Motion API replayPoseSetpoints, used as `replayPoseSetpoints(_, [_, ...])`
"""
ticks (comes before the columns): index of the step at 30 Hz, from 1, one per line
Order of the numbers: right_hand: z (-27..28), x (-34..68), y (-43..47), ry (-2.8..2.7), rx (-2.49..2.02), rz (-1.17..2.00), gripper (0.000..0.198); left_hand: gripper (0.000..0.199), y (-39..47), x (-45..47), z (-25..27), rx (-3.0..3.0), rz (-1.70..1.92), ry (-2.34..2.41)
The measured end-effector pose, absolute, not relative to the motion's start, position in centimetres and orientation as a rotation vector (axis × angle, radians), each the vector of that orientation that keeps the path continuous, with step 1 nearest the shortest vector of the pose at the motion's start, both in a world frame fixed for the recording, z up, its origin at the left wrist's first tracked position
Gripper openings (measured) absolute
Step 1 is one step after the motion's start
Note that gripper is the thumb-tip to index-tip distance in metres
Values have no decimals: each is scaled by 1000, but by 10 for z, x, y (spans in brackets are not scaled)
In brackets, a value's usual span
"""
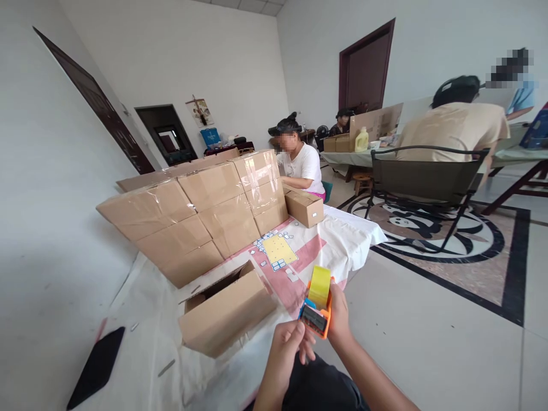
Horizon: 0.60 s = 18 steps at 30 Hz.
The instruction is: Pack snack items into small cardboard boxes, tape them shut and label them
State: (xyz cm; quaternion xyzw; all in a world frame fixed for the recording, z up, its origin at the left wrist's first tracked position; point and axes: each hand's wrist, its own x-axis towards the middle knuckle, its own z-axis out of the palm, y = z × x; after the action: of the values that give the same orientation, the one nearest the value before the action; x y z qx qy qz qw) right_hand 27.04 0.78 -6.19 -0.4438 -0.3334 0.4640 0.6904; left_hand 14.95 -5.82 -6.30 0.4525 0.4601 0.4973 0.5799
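A cloth-covered bench (353,235) carries a wall of stacked cartons (226,214), with a co-worker in a white top (306,162) seated beyond its far end. In front of that wall sits an open carton (226,319), its dark inside showing; it lies ahead and to the left of the person, its long side running obliquely across the view, and the left hand is nearer to it. A closed carton (305,206) rests at the wall's far end. A dark flat slab (97,368) (perhaps a tablet) lies at far left. The right hand (339,313) grips the orange tape dispenser (326,326), roll end pointing away. The left hand (283,345) has its thumb and fingers at the cutter end; whether they pinch tape cannot be told. Nothing visible stands between it and the open carton. Smallest is the yellow tape roll (320,286).
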Motion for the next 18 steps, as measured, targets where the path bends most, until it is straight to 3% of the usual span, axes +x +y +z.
replayPoseSetpoints(12, [-62,269,6,-516,-959,1223,41,67,-50,145,-86,1089,1213,1171])
replayPoseSetpoints(18, [-60,275,8,-548,-1009,1167,40,64,-54,153,-83,1201,1129,1204])
